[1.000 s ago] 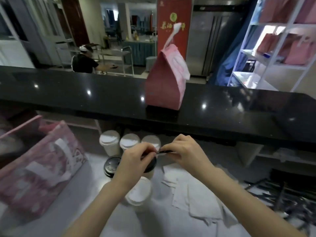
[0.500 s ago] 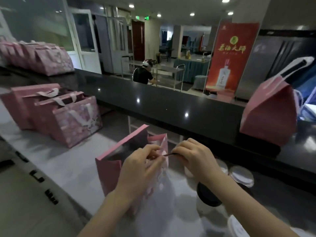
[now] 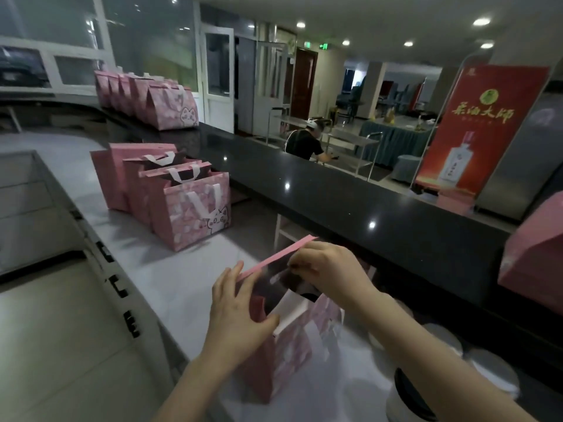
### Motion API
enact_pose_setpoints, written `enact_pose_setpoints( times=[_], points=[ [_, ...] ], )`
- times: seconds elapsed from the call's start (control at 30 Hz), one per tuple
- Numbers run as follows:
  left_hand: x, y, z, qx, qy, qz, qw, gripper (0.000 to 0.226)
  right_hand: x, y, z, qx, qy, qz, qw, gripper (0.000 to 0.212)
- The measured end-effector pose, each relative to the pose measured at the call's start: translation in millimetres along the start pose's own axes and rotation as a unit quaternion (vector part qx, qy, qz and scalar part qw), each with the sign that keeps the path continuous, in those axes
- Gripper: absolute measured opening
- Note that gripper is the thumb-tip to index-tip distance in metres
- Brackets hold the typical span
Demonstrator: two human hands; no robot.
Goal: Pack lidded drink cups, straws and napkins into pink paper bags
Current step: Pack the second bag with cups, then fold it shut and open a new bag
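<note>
Left hand [image 3: 240,312] flat against pink bag [image 3: 289,354], right hand [image 3: 329,269] pinching blurred straw [image 3: 277,276] over open mouth; worktop [image 3: 152,269] edge just left.

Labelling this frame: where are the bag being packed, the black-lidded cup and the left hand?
bag being packed [image 3: 292,360]: head view, front panel.
black-lidded cup [image 3: 406,394]: head view, dark lid top.
left hand [image 3: 240,312]: head view, back of hand.
</note>
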State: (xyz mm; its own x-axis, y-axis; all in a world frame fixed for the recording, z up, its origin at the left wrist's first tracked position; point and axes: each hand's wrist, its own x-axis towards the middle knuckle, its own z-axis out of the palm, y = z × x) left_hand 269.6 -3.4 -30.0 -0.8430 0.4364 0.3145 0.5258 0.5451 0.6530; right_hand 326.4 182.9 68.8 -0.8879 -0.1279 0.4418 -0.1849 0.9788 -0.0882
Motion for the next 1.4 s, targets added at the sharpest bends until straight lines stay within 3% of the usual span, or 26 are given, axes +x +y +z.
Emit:
enact_pose_setpoints(
  times=[0.23, 0.5, 0.6, 0.73, 0.8, 0.87, 0.97, 1.03, 1.2, 1.4],
  points=[
    [-7.3, -8.1, -20.5, -0.047, -0.064, -0.016, 0.997, 0.099, -0.4, 23.6, 21.6, -0.101, -0.12, -0.028, 0.987, 0.018],
    [-14.9, -2.5, -26.1, -0.071, -0.108, -0.011, 0.992, 0.097, 9.3, 23.8, 45.8, -0.082, -0.228, -0.028, 0.97, 0.023],
    [-15.9, -0.1, -24.6, -0.074, -0.07, -0.012, 0.995, 0.09, 7.9, 29.1, 46.3, -0.059, -0.216, -0.019, 0.974, 0.018],
    [-14.3, 5.8, -17.7, -0.081, -0.035, -0.025, 0.996, 0.093, -1.9, 51.8, 33.9, -0.032, -0.133, 0.011, 0.991, 0.02],
    [-13.3, 13.8, -10.9, -0.076, -0.047, -0.045, 0.995, 0.111, -6.9, 68.6, 25.5, -0.037, -0.098, 0.019, 0.994, 0.026],
    [-11.7, 21.6, -2.0, -0.067, -0.047, -0.047, 0.996, 0.124, -11.9, 83.0, 19.8, -0.046, -0.114, 0.041, 0.992, 0.043],
    [-6.0, 23.9, 4.8, -0.058, -0.034, -0.031, 0.997, 0.123, -15.7, 92.4, 18.5, -0.045, -0.192, 0.052, 0.979, 0.084],
    [-0.1, 17.5, 4.2, -0.067, -0.035, -0.017, 0.997, 0.114, -14.2, 94.0, 22.8, -0.062, -0.21, 0.037, 0.975, 0.101],
    [28.1, -9.1, -8.5, -0.068, -0.056, 0.03, 0.996, 0.104, -1.1, 94.5, 36.3, -0.086, -0.169, 0.045, 0.981, 0.1],
    [84.5, -43.5, -21.9, -0.096, -0.113, 0.064, 0.987, 0.099, 15.1, 98.2, 46.6, -0.112, -0.206, 0.089, 0.968, 0.104]
  ],
)
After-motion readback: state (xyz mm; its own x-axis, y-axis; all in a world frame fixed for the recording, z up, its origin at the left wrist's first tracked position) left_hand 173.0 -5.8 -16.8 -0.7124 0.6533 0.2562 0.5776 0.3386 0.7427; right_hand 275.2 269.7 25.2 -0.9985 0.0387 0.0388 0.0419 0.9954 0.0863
